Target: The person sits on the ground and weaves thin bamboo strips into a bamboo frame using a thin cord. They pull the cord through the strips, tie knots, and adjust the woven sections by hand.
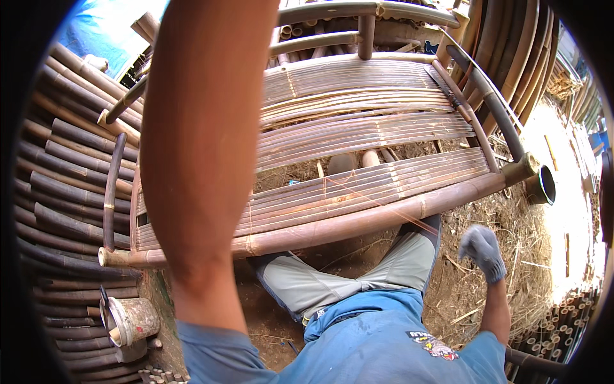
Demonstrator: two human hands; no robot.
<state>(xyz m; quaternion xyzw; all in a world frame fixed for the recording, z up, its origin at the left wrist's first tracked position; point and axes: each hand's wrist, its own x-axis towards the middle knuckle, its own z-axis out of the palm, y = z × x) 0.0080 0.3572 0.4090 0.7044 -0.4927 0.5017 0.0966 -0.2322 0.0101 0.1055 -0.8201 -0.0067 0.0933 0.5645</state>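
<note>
In front of me stands a bamboo bench [300, 232] with a slatted seat of split bamboo strips [441, 169] and a thick pole along its front edge. My left arm rises across the bench and leaves the picture at the top, so its hand is out of view. Right of my knees is my right hand [483, 251] in a grey glove, its fingers curled closed. A thin orange string [384, 203] runs from the front slats, over the front pole, in line with that fist. A dark-handled blade or tool [451, 93] rests at the seat's right end.
Dark bamboo poles [77, 221] are stacked on the left, with a stained white bucket [135, 320] below them. More poles [511, 57] lean at the back right. Cut bamboo ends [563, 333] pile up at the lower right. Straw and shavings [524, 275] litter the ground.
</note>
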